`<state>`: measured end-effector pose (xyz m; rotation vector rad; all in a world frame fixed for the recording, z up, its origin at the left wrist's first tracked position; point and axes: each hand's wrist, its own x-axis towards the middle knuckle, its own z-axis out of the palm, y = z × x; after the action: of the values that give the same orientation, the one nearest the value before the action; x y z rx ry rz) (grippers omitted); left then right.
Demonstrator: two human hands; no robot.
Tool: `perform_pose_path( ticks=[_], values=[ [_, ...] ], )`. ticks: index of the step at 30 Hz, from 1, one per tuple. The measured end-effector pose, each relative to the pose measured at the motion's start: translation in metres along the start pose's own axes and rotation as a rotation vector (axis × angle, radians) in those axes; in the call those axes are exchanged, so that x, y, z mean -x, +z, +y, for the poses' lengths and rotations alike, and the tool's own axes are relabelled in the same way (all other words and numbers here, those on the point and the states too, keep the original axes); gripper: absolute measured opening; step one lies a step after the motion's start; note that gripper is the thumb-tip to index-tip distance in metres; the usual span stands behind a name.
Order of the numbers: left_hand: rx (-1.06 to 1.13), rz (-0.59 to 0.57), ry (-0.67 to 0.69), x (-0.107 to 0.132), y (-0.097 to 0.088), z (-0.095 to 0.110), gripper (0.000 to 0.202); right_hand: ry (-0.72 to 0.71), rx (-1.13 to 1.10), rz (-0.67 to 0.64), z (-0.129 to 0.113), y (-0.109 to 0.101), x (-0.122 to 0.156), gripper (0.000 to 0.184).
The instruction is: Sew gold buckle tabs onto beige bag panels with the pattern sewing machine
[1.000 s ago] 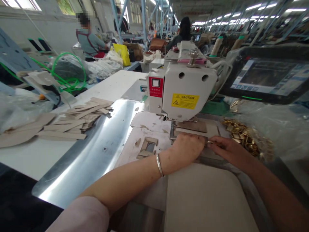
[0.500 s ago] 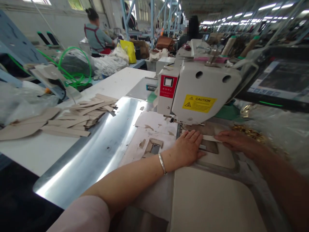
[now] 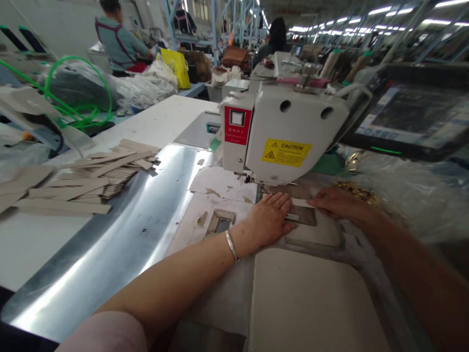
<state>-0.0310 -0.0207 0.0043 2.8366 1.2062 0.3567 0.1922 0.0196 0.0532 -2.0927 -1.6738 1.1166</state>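
My left hand (image 3: pixel 270 220) lies flat, fingers stretched out, on the work just below the head of a sewing machine (image 3: pixel 293 122). A narrow beige strip (image 3: pixel 301 202) runs between my hands. Its right end is in the fingers of my right hand (image 3: pixel 335 201). Below the strip a rectangular opening (image 3: pixel 306 216) shows in a beige panel (image 3: pixel 322 235), with a small pale bar inside. What lies under my left palm is hidden. Closer to me is a larger beige panel (image 3: pixel 308 298) with rounded corners.
Beige strips (image 3: pixel 91 178) lie piled at the left, beside a shiny metal plate (image 3: pixel 120 254). A control screen (image 3: pixel 414 115) stands at the right, above brass-coloured parts (image 3: pixel 361 191) and clear plastic (image 3: pixel 414 195). Green tubing (image 3: pixel 78 122) loops at the back left. Other people work farther back.
The view has swung to the right, so everything sits farther left. My right hand has moved slightly closer to my left, with the strip still between them. My left hand stays flat.
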Motion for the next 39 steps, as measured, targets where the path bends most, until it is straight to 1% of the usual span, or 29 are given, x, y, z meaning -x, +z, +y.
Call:
perform_pose_path(
  ticks=[4, 7, 9, 12, 16, 19, 23, 25, 30, 36, 39],
  values=[
    [0.035, -0.01, 0.083, -0.011, 0.001, -0.001, 0.061, 0.011, 0.021, -0.106, 0.004, -0.007, -0.003, 0.04],
    [0.061, -0.04, 0.114, -0.021, 0.003, 0.002, 0.06, 0.048, 0.019, -0.152, -0.002, -0.006, -0.001, 0.033],
    [0.075, -0.052, 0.113, -0.025, 0.004, 0.004, 0.06, 0.075, 0.027, -0.143, -0.007, -0.004, 0.0, 0.032],
    [0.087, -0.047, 0.114, -0.027, 0.003, 0.005, 0.06, 0.064, 0.062, -0.105, -0.011, -0.002, 0.001, 0.036],
    [0.121, -0.048, 0.113, -0.025, 0.002, 0.003, 0.062, -0.037, 0.081, -0.018, -0.005, -0.007, 0.0, 0.032],
    [0.152, -0.036, 0.117, -0.025, 0.002, 0.001, 0.065, -0.076, -0.037, -0.018, 0.0, -0.012, 0.002, 0.024],
    [0.178, -0.022, 0.121, -0.026, 0.003, 0.0, 0.069, -0.046, -0.339, -0.128, 0.002, -0.016, 0.006, 0.018],
    [0.184, -0.021, 0.12, -0.026, 0.004, 0.0, 0.069, -0.01, -0.42, -0.16, 0.003, -0.017, 0.006, 0.019],
    [0.193, -0.028, 0.118, -0.028, 0.006, 0.0, 0.066, 0.059, -0.452, -0.176, 0.006, -0.015, 0.002, 0.022],
    [0.189, -0.056, 0.116, -0.029, 0.005, 0.0, 0.067, 0.062, -0.444, -0.135, 0.004, -0.012, 0.004, 0.026],
    [0.174, -0.051, 0.122, -0.029, 0.005, 0.0, 0.067, 0.059, -0.47, -0.122, 0.004, -0.011, 0.005, 0.028]
  ],
)
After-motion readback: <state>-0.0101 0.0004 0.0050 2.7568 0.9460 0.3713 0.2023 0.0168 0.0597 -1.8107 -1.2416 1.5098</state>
